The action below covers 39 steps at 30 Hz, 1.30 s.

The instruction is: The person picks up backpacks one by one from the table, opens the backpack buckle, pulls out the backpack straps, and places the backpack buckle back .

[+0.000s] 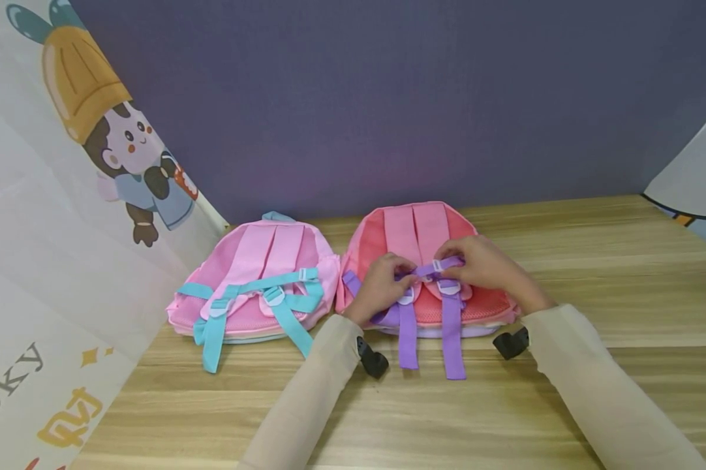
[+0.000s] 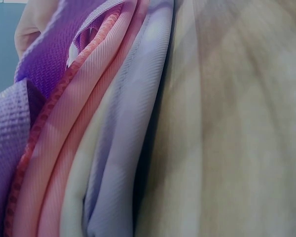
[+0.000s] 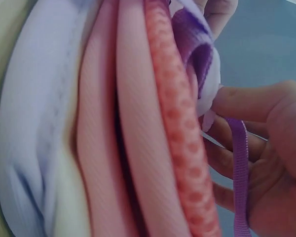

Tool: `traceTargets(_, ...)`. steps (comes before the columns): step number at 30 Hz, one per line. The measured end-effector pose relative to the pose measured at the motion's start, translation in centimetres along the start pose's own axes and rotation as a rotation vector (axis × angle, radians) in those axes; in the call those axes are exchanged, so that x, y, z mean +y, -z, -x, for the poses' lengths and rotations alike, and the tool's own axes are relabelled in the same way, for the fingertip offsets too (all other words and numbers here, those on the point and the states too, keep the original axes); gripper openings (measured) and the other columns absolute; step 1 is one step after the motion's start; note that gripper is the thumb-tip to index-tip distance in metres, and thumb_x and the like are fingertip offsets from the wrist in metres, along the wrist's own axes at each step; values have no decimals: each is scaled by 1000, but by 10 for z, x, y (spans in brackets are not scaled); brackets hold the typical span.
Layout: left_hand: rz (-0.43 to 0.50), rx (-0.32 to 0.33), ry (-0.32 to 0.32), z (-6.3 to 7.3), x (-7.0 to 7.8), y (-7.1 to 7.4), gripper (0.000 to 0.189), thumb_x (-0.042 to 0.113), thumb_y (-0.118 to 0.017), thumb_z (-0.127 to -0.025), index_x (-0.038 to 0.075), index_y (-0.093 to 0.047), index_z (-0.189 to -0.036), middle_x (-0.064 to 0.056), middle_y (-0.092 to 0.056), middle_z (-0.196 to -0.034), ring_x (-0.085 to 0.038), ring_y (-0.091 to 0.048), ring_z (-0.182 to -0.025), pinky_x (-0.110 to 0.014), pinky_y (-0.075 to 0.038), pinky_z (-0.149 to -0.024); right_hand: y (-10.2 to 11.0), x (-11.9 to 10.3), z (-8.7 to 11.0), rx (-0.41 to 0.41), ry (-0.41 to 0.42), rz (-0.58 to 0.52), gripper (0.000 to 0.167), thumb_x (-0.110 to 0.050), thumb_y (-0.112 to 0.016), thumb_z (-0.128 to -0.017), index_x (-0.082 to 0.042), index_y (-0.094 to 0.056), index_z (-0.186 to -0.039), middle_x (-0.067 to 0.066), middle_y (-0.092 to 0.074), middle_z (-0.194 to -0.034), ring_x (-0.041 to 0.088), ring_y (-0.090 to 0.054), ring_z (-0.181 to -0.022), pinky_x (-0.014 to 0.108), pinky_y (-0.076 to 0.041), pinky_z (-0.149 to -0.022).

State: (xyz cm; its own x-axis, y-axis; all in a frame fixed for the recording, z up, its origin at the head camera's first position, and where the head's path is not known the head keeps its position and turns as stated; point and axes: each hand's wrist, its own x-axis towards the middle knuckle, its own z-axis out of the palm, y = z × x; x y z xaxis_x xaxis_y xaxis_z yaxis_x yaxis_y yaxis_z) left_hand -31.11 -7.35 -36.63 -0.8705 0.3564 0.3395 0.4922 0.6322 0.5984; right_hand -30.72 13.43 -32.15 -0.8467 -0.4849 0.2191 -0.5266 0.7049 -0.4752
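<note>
A coral-pink backpack (image 1: 370, 241) lies on the table with its back panel and shoulder straps facing up. Across those straps runs a purple chest strap (image 1: 425, 269) with a white buckle (image 1: 438, 266). My left hand (image 1: 382, 287) pinches the left part of this strap between thumb and fingers. On the other side, my right hand (image 1: 482, 262) pinches it just right of the buckle; in the right wrist view, a length of purple webbing (image 3: 240, 173) passes in front of its fingers. Two purple strap tails (image 1: 453, 339) hang toward the near side from white adjusters (image 1: 449, 287).
A light pink backpack (image 1: 253, 251) with turquoise straps (image 1: 214, 339) lies directly left, its side meeting the coral one. Behind both rises a dark blue-grey panel (image 1: 388, 104). A printed white sheet (image 1: 47, 248) borders the wooden table (image 1: 611, 274) on the left.
</note>
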Motion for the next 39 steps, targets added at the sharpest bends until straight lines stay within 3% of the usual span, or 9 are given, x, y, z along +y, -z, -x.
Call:
traceTargets(14, -14, 1, -23, 0, -1, -1, 20, 14, -69, -86, 4, -72, -104, -9, -67, -100, -20, -61, -95, -26, -48, -85, 9, 10, 2, -17, -14, -16, 21, -10, -73, -82, -4, -68, -102, 14, -71, -101, 32, -65, -99, 52, -49, -89)
traceTargets(33, -12, -5, -11, 2, 0, 0, 20, 13, -67, -87, 4, -71, -104, -9, -67, -101, -20, -61, -96, -27, -48, -87, 16, 16, 5, -6, -8, 13, 20, -15, -80, -77, -7, -70, -93, 4, -68, -90, 24, -60, -89, 47, -50, -84)
traceTargets(39, -9, -4, -3, 1, 1, 0, 20, 14, -68, -87, 4, -71, -104, -9, -67, -101, -20, -61, -95, -26, -48, -86, 20, 18, 6, -9, -18, 5, 18, -9, -77, -78, -6, -70, -94, 6, -69, -91, 26, -61, -91, 49, -51, -84)
